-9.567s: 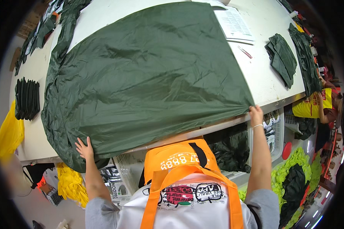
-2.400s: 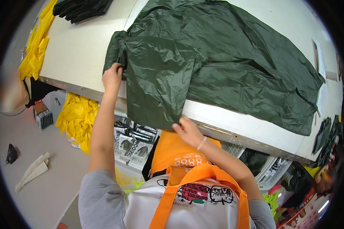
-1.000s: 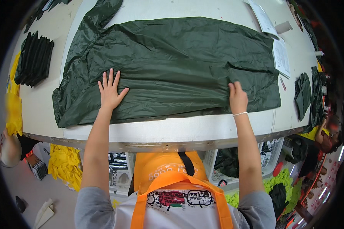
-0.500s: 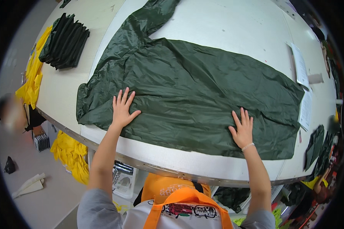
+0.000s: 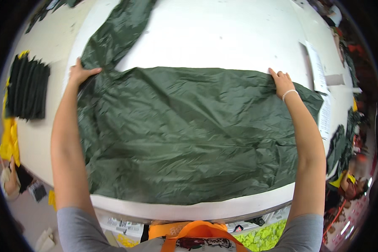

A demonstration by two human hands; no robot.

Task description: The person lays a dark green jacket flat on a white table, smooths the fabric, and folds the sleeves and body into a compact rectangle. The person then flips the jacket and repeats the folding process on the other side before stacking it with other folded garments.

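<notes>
A dark green, thin, shiny raincoat lies spread and wrinkled across the white table, its sleeve stretching away at the upper left. My left hand rests at the garment's left edge, where the sleeve joins the body. Its thumb is stretched wide over the fabric, apart from the fingers. At the far edge toward the right, my right hand, with a beaded bracelet at the wrist, has its fingers bent over the raincoat's border and pinches it. The fabric under that palm is hidden.
A stack of folded dark green garments stands at the left, with yellow fabric beside it. White printed sheets lie along the right side. More dark green fabric is at the right edge. Other people work at both sides.
Both hands have moved from the middle of the raincoat to its far side, the left one also farther left. The raincoat now reaches nearer to me in view.
</notes>
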